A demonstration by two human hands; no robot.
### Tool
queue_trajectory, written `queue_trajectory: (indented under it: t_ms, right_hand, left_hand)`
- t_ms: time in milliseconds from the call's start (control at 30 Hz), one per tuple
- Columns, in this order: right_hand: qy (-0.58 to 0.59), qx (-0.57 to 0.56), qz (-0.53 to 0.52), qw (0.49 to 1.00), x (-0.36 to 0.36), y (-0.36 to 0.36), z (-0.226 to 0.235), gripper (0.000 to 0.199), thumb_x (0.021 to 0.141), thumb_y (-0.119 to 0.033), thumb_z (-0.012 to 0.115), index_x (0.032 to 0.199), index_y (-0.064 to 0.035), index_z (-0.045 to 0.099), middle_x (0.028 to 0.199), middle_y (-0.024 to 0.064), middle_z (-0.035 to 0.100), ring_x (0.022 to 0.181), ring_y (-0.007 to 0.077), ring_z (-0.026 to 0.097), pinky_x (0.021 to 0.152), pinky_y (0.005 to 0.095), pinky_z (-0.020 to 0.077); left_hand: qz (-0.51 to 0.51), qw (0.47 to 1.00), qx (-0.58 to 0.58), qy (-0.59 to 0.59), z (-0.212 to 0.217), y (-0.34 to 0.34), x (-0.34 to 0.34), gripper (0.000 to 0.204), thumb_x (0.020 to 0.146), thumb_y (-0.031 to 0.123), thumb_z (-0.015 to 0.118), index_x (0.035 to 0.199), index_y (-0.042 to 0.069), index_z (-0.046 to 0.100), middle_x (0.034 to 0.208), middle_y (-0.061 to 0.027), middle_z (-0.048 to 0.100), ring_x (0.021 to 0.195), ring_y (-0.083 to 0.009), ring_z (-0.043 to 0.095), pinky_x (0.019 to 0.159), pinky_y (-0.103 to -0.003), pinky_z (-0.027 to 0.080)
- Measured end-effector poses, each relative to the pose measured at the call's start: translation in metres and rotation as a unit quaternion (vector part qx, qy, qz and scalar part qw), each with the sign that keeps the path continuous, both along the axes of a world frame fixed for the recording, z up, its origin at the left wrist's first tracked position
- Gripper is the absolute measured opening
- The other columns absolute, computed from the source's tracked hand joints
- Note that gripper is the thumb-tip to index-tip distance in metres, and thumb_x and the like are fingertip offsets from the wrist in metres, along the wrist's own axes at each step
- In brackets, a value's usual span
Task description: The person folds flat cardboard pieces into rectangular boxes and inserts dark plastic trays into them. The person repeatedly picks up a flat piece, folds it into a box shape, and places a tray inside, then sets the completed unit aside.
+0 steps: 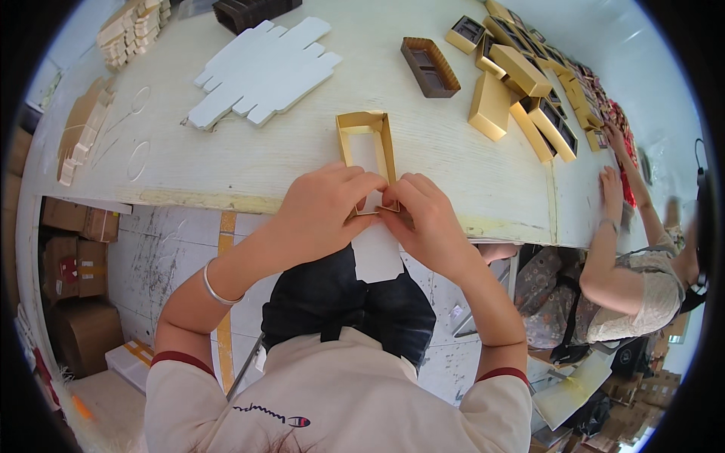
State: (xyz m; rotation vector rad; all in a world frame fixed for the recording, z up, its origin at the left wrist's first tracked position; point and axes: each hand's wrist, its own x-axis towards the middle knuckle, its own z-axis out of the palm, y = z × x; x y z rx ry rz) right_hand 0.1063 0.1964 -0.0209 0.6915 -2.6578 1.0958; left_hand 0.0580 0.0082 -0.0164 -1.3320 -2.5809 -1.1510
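Observation:
A gold cardboard box (387, 143) with a white inside lies at the table's near edge, its long walls standing up. A white flap (377, 253) hangs from its near end over my lap. My left hand (325, 208) pinches the near left corner with bent fingers. Opposite it, my right hand (423, 215) grips the near right corner, thumb and fingers pressed together. The fingers hide most of that near end. Beyond the box lies a stack of flat white box blanks (264, 72). A brown plastic tray (430, 66) with compartments sits to the far right of it.
Several gold boxes (521, 72), some holding brown trays, are piled at the back right. Folded card pieces (83, 128) stand at the left edge, near thin wire-like loops (138, 160). Dark trays (253, 11) lie at the back. A co-worker (634, 279) sits at the right.

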Motion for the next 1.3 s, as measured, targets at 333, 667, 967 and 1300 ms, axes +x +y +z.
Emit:
queue_trajectory:
  t_ms: [333, 667, 967, 1300]
  right_hand:
    - [0.071, 0.109, 0.062, 0.990, 0.022, 0.013, 0.010, 0.050, 0.068, 0.004, 0.067, 0.116, -0.0017, 0.053, 0.103, 0.0152, 0.053, 0.087, 0.0338, 0.055, 0.077, 0.0378, 0.0471]
    - [-0.053, -0.270, -0.042, 0.960, 0.012, -0.004, -0.014, 0.009, 0.085, 0.003, 0.065, 0.091, -0.0019, 0.061, 0.094, 0.0070, 0.051, 0.067, 0.0128, 0.049, 0.058, 0.0236, 0.0414]
    - [0.197, 0.060, -0.072, 0.976, 0.019, -0.012, -0.015, 0.029, 0.075, -0.004, 0.071, 0.102, -0.0004, 0.061, 0.101, 0.0114, 0.053, 0.072, 0.0206, 0.056, 0.059, 0.0313, 0.0451]
    - [-0.177, 0.053, 0.082, 0.979, -0.006, 0.005, 0.028, 0.026, 0.080, -0.008, 0.067, 0.104, -0.0007, 0.061, 0.093, 0.0137, 0.056, 0.077, 0.0273, 0.056, 0.068, 0.0348, 0.0469]
  left_hand:
    - [-0.022, 0.995, 0.023, -0.098, -0.003, -0.006, -0.004, 0.011, 0.074, 0.010, 0.074, 0.079, 0.007, 0.065, 0.073, -0.0053, 0.053, 0.067, -0.0236, 0.056, 0.059, -0.035, 0.045]
    - [-0.092, 0.964, 0.085, -0.234, -0.001, -0.015, -0.015, 0.032, 0.091, 0.018, 0.063, 0.117, 0.006, 0.049, 0.108, -0.0073, 0.059, 0.072, -0.0100, 0.051, 0.063, -0.023, 0.043]
    - [0.016, 0.991, 0.135, -0.009, -0.017, -0.005, 0.009, 0.016, 0.085, 0.009, 0.066, 0.096, 0.005, 0.056, 0.095, -0.0107, 0.059, 0.071, -0.0257, 0.059, 0.062, -0.033, 0.048]
    - [-0.057, 0.997, -0.044, -0.019, 0.006, -0.011, -0.004, 0.013, 0.080, 0.013, 0.069, 0.081, 0.004, 0.061, 0.079, -0.0085, 0.059, 0.072, -0.0273, 0.057, 0.066, -0.037, 0.047]
